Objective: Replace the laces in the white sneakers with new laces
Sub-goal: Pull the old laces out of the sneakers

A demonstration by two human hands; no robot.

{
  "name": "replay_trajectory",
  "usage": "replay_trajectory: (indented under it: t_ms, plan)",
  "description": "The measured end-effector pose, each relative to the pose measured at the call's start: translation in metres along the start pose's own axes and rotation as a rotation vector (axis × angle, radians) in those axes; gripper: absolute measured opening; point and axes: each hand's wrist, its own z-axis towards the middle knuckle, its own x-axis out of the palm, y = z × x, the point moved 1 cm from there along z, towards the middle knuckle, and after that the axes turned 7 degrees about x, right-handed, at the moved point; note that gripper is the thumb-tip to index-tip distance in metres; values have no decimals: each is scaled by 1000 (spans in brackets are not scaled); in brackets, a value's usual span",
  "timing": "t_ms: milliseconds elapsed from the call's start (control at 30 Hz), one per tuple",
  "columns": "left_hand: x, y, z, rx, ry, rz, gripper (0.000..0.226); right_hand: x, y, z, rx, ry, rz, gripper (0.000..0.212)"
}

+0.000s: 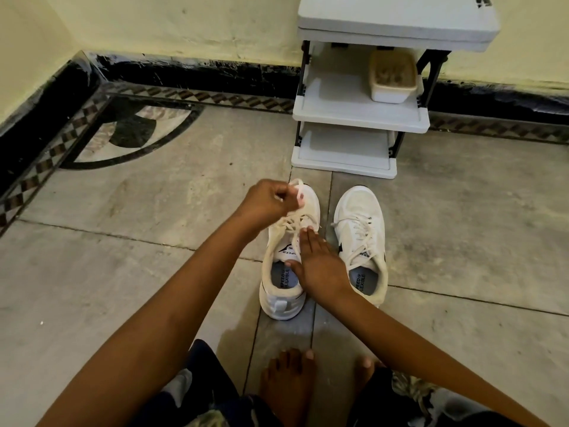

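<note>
Two white sneakers stand side by side on the floor, toes pointing away from me. The left sneaker point(281, 295) has its cream lace point(288, 223) partly loosened. My left hand point(269, 203) pinches a loop of that lace and holds it up above the toe area. My right hand point(317, 263) lies flat with straight fingers on the tongue and right side of the same shoe. The right sneaker point(361, 241) stays fully laced, and neither hand touches it.
A white shelf rack point(360, 118) stands against the wall just beyond the shoes, with a plastic tub point(392, 77) on its upper shelf. My bare feet point(289, 383) are on the tiled floor point(138, 226) close behind the shoes.
</note>
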Motion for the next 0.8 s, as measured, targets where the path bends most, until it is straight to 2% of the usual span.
replay_trajectory:
  t_ms: [100, 267, 333, 367, 500, 567, 633, 733, 800]
  plan:
    - [13, 27, -3, 23, 129, 539, 20, 1, 0, 1, 5, 0, -4, 74]
    - [30, 38, -7, 106, 100, 934, 27, 1, 0, 0, 1, -13, 2, 73]
    - [32, 35, -5, 132, 66, 915, 25, 0, 0, -1, 2, -10, 5, 71]
    - [29, 31, -3, 131, 47, 790, 21, 0, 1, -1, 0, -7, 6, 71]
    - [19, -1, -4, 88, -3, -83, 5, 0, 0, 1, -10, -12, 13, 70]
    - [15, -9, -4, 92, -40, -246, 10, 1, 0, 0, -9, -13, 31, 71]
    - [12, -1, -4, 80, -16, -69, 8, 1, 0, 0, -14, -20, 41, 71]
    - [18, 29, -7, 42, 145, 450, 25, 2, -1, 0, -10, -34, 28, 70]
    - [24, 39, -11, 54, 123, 587, 27, 2, 0, 1, -16, -46, 20, 69]
